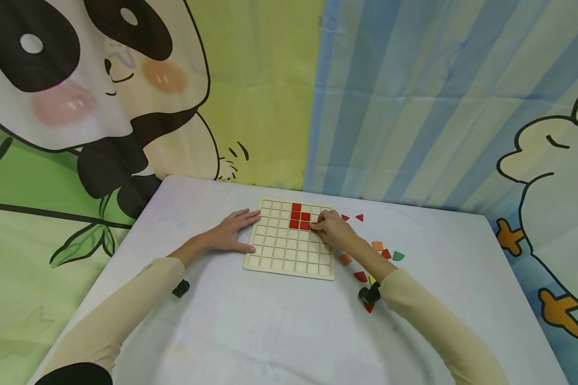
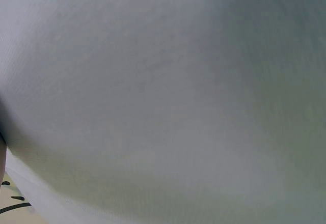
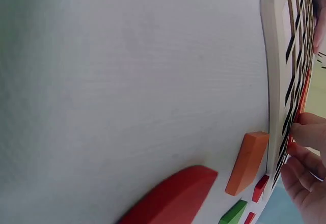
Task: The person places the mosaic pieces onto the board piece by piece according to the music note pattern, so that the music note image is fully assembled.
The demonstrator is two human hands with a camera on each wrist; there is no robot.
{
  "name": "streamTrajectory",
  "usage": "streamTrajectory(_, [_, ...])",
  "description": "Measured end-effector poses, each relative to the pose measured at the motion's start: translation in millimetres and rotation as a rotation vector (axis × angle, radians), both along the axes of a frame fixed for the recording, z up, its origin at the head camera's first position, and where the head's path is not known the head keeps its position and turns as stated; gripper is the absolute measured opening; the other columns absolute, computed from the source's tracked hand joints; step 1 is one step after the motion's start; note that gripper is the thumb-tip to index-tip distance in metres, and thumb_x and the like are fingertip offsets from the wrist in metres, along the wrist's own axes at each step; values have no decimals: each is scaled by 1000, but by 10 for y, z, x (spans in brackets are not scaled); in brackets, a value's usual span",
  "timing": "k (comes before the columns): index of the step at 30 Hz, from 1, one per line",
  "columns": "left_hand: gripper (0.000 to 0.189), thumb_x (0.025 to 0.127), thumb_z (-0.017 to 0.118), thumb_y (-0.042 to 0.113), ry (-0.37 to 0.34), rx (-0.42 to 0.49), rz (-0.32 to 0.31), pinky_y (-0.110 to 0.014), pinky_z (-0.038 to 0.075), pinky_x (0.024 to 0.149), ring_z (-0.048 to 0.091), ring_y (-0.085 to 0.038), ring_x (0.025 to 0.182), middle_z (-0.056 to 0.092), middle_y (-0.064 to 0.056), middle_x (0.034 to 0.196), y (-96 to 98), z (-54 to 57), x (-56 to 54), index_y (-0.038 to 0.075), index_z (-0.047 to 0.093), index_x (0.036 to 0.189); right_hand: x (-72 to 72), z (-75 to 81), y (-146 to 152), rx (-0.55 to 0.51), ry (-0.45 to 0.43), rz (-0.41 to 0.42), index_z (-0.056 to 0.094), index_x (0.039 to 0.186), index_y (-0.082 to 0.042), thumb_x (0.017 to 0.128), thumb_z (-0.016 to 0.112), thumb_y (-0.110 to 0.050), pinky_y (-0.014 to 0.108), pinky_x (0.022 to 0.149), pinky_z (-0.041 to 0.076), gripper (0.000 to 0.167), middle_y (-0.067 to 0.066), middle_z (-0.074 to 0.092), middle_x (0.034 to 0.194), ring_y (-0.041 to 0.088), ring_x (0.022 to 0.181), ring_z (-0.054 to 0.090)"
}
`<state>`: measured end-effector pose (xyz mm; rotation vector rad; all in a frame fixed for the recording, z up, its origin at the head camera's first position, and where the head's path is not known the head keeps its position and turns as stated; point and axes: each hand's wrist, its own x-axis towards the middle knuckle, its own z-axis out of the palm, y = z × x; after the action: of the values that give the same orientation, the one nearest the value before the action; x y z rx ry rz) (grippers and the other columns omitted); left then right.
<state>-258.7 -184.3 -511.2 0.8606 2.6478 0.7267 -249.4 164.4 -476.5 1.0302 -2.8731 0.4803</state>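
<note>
A pale wooden grid board [image 1: 289,262] lies flat on the white table. Several red square tiles [image 1: 295,215] sit in cells of its upper middle. My left hand [image 1: 231,231] rests along the board's left edge, thumb and fingers spread. Over the board's right part, my right hand [image 1: 336,229] pinches a small red piece [image 1: 313,226] beside the placed tiles; its full shape is hidden by the fingers. In the right wrist view the fingertips of the right hand [image 3: 308,150] hold that red piece close to the grid surface. The left wrist view shows mostly blurred cloth.
Loose pieces lie right of the board: orange blocks [image 1: 344,259], red pieces [image 1: 360,276], a green piece [image 1: 398,256] and a partly covered yellow one [image 1: 372,279]. Two small red triangles [image 1: 359,217] are near the back. Printed curtains [image 1: 366,107] hang behind the table.
</note>
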Motion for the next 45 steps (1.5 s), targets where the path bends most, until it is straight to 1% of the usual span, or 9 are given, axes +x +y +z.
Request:
streamTrajectory(3, [98,77,73,58,1,-3,4,-63,16,117,7,-30,152,17,4,164,-6,-1,2,23,25,155,-16,-30,9,-68,13,18,76,105,-3,88,69,-7,29,64,45,19,15,61,89,22,75,49])
streamTrajectory(6, [98,77,73,57,-4,-1,6,-63,15,117,6,-29,153,17,5,164,-5,3,3,24,24,155,-35,-46,17,-98,-16,30,74,108,0,88,69,-6,29,65,47,21,16,62,90,22,74,53])
streamTrajectory(11, [98,77,73,58,-7,2,-4,-63,14,117,6,-29,153,17,4,164,6,7,5,23,24,155,-11,-6,57,-43,-149,-63,65,122,2,93,65,-14,37,84,55,34,18,64,113,28,98,63])
streamTrajectory(15, [99,77,73,58,-4,-2,-7,-63,14,117,7,-29,152,17,4,164,9,-3,-1,23,24,155,55,55,131,-21,-169,-96,62,126,1,94,64,-19,44,96,51,38,18,63,124,32,114,61])
streamTrajectory(21, [99,77,73,60,-1,-8,3,-63,14,117,6,-28,153,17,6,164,-12,-31,-14,25,24,155,183,134,327,7,-126,-121,64,125,-3,93,64,-18,44,93,53,35,15,65,124,30,113,62])
streamTrajectory(26, [99,77,72,60,7,-12,0,-63,15,117,7,-29,153,17,5,164,-5,-42,-25,24,24,155,297,192,619,5,-172,-208,61,129,-5,92,66,-19,45,90,54,40,15,64,124,29,111,63])
streamTrajectory(33, [99,77,72,60,6,-18,2,-63,15,117,6,-30,152,17,4,164,-7,-22,-6,23,24,155,431,203,1099,-71,-234,-323,62,128,-5,92,67,-16,39,79,59,38,16,65,118,30,100,65])
streamTrajectory(38, [99,77,73,57,17,-16,-3,-63,14,117,7,-30,152,18,3,164,-29,-19,-7,22,24,155,492,184,1305,-97,-231,-333,63,126,-3,91,67,-14,40,80,59,36,17,65,117,31,99,65])
streamTrajectory(45, [100,77,72,60,29,-14,-16,-63,15,117,7,-31,152,18,2,164,-11,-37,-31,22,24,155,555,195,1398,-118,-236,-321,64,124,-1,89,68,-9,42,81,58,36,19,65,116,33,100,65])
